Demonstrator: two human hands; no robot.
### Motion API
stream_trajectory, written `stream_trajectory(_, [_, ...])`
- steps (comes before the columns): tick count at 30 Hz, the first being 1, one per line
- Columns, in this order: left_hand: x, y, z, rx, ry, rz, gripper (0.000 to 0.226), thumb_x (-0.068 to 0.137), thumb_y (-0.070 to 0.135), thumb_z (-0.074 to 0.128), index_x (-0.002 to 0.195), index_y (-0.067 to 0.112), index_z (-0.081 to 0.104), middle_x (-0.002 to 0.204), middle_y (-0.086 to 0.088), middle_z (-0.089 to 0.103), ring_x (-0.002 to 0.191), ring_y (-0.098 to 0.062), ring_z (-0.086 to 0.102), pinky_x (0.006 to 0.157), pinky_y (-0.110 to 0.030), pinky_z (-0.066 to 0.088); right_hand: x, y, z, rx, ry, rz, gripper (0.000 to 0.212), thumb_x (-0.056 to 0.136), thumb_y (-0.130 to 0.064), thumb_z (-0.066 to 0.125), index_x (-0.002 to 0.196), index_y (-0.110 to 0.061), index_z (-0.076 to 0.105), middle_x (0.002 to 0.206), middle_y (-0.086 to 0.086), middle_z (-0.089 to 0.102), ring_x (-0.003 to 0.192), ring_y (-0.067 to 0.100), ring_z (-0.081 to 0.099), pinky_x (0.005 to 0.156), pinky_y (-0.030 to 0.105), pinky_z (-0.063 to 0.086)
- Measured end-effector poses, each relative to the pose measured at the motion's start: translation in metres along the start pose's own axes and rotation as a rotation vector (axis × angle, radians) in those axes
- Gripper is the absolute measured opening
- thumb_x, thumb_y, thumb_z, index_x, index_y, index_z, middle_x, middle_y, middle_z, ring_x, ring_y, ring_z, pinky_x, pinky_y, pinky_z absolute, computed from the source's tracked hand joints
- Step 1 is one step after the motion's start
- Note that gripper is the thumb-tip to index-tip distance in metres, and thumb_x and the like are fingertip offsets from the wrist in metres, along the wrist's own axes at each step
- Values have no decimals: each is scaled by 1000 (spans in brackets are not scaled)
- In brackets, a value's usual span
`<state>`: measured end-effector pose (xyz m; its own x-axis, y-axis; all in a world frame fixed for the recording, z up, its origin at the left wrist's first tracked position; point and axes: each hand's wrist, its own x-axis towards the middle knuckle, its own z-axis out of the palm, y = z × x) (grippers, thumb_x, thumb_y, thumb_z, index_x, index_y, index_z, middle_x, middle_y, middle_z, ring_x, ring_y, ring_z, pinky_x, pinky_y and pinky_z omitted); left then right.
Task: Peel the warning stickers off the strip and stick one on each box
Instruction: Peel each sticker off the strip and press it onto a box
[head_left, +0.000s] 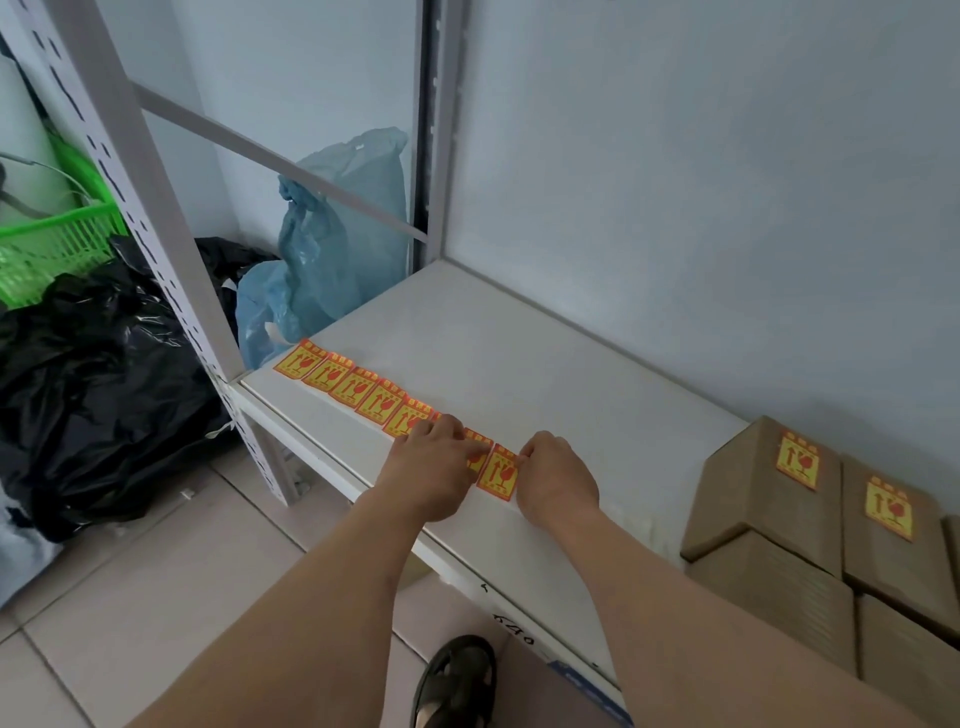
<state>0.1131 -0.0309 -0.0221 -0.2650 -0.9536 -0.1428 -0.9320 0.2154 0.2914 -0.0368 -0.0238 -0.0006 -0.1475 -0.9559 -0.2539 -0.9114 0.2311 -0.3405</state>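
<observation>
Yellow stickers (363, 387) with red symbols, brown boxes (769, 499), white shelf (519, 353), green basket (47, 244).

Both hands (493, 470) on sticker strip (363, 387)

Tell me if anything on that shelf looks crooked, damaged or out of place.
Nothing stands out. The sticker strip lies flat along the shelf edge, both hands at its near end, and the two stickered boxes carry their labels fairly straight.
</observation>
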Motion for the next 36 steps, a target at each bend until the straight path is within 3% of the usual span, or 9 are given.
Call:
stream_trajectory(6, [0, 1, 1, -2, 1, -15, 46, 93, 43, 53, 138, 43, 41, 137, 3, 38, 126, -24, 34, 107, -45, 31, -3, 3, -5, 103, -14, -18, 17, 95, -24, 48, 108, -13, 49, 107, 8, 62, 92, 24, 58, 74, 33, 46])
stream_trajectory(9, [-1, 1, 1, -3, 3, -16, 46, 94, 42, 52, 139, 43, 40, 138, 3, 37, 127, -24, 32, 107, -45, 30, -4, 5, -3, 221, -21, -38, 25, 95, -32, 52, 115, -18, 48, 105, 6, 63, 92, 23, 59, 76, 33, 47])
stream_trajectory(13, [-1, 0, 3, -2, 2, -18, 46, 94, 43, 52, 139, 44, 40, 137, 3, 37, 128, -24, 32, 108, -46, 29, -3, 5, -1, 181, -9, -62, 19, 93, -33, 56, 104, -19, 63, 103, 1, 66, 96, 20, 60, 81, 33, 49])
stream_trajectory(16, [0, 1, 2, -7, 1, -23, 45, 94, 42, 52, 138, 44, 41, 137, 3, 37, 128, -24, 31, 108, -45, 29, -4, 5, -3, 208, -31, -77, 25, 90, -39, 60, 103, -18, 66, 101, 1, 66, 95, 20, 60, 79, 31, 47])
stream_trajectory(21, [-1, 3, 1, -24, -16, -36, 44, 94, 43, 52, 137, 44, 43, 138, 3, 37, 128, -24, 31, 108, -45, 28, -6, 8, -1, 190, 11, -81, 18, 96, -23, 50, 103, -16, 64, 107, 5, 66, 99, 22, 59, 82, 32, 48])
stream_trajectory(27, [-4, 6, -5, -30, -45, -44, 44, 95, 43, 51, 138, 42, 43, 140, 3, 36, 130, -24, 30, 109, -46, 25, -12, 11, -14, 244, 6, -51, 22, 99, -21, 42, 110, -12, 59, 115, 9, 62, 93, 20, 52, 75, 27, 38])
stream_trajectory(30, [-4, 8, -8, -38, -66, -52, 43, 96, 41, 49, 139, 42, 43, 142, 2, 36, 131, -25, 30, 109, -46, 25, -19, 18, -30, 195, -4, -71, 24, 100, -21, 41, 112, -11, 59, 116, 9, 61, 101, 23, 56, 77, 28, 40])
stream_trajectory(36, [-9, 41, -32, 52, -21, -22, 45, 95, 44, 47, 139, 33, 44, 139, 0, 46, 126, -25, 41, 102, -43, 38, -42, 42, -71, 8, -34, -150, 21, 96, -14, 45, 112, -12, 58, 112, 8, 62, 98, 24, 57, 79, 33, 47])
